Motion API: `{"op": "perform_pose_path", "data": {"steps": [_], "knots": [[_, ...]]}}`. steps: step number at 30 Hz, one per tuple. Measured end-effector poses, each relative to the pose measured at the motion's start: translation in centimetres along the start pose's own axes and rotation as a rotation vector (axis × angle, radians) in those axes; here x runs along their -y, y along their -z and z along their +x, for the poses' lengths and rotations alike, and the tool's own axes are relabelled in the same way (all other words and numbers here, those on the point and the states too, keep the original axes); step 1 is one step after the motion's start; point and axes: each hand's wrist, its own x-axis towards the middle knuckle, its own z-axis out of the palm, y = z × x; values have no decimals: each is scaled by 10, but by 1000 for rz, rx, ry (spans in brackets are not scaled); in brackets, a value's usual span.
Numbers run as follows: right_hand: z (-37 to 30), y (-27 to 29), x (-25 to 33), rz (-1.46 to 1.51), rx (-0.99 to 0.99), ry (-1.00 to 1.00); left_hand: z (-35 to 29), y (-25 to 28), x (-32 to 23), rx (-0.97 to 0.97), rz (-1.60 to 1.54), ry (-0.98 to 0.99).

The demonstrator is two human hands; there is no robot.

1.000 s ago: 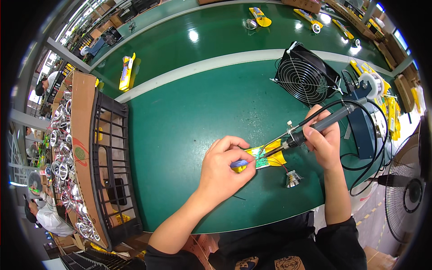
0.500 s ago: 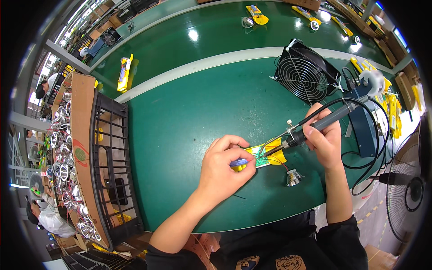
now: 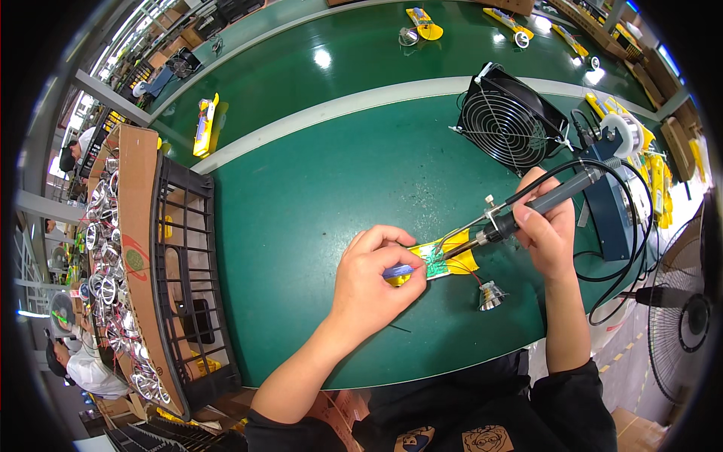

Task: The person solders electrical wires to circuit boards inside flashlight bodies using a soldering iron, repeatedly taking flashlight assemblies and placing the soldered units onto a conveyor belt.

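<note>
Held down on the green bench, a yellow plastic casing (image 3: 465, 260) carries a small green circuit board (image 3: 434, 261) with thin wires. My left hand (image 3: 369, 280) is closed around the casing's left end, where a blue part shows by the thumb. In my right hand (image 3: 548, 230) is a soldering iron (image 3: 553, 195) with a thin metal feed tube (image 3: 468, 225) clamped alongside. The iron's tip points down-left at the board; whether it touches cannot be made out. A silver lamp reflector (image 3: 491, 296), wired to the board, rests on the bench near the casing's right end.
Left stands a black crate (image 3: 183, 282) beside a carton of reflectors (image 3: 105, 248). A black square fan (image 3: 512, 124) sits at the back right. Right of it are a blue soldering station (image 3: 608, 215) and looping cable. Yellow lamp units (image 3: 429, 24) lie on the belt beyond.
The soldering iron has drawn back slightly up and right over the board. My left hand stays nearly still on the casing. Lamp units on the far belt have shifted a little left.
</note>
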Motion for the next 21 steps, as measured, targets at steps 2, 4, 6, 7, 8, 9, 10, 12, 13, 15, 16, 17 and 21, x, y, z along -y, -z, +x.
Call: {"op": "perform_pose_path", "data": {"steps": [2, 4, 6, 7, 8, 9, 10, 12, 13, 15, 16, 17, 21], "knots": [[1, 2, -1, 47, -3, 20, 0, 0, 0, 2, -9, 13], [2, 2, -2, 38, -7, 35, 0, 0, 1, -3, 2, 5], [2, 1, -2, 29, -11, 50, -1, 1, 2, 1, 5, 4], [2, 1, -2, 36, -23, 41, -1, 1, 2, 4, 5, 5], [2, 1, -2, 43, -34, 32, -1, 1, 1, 5, 5, 2], [2, 1, -3, 43, -36, 34, 0, 1, 1, 8, 15, -7], [2, 1, -4, 59, -54, 50, 0, 1, 1, 10, 27, -15], [4, 1, -6, 77, -71, 69, -1, 4, 2, 9, 22, -45], [4, 3, -7, 115, -74, 58, 0, 5, 2, 11, 12, -74], [5, 5, -8, 152, -78, 50, 4, 19, -1, 3, 72, -119], [5, 8, -9, 153, -104, 55, 7, 28, -4, -1, 125, -165], [5, 8, -9, 165, -123, 60, 5, 43, -8, 103, 42, -50], [7, 6, -9, 262, -130, 53, -10, 91, -15, 439, -2, 268]]}}
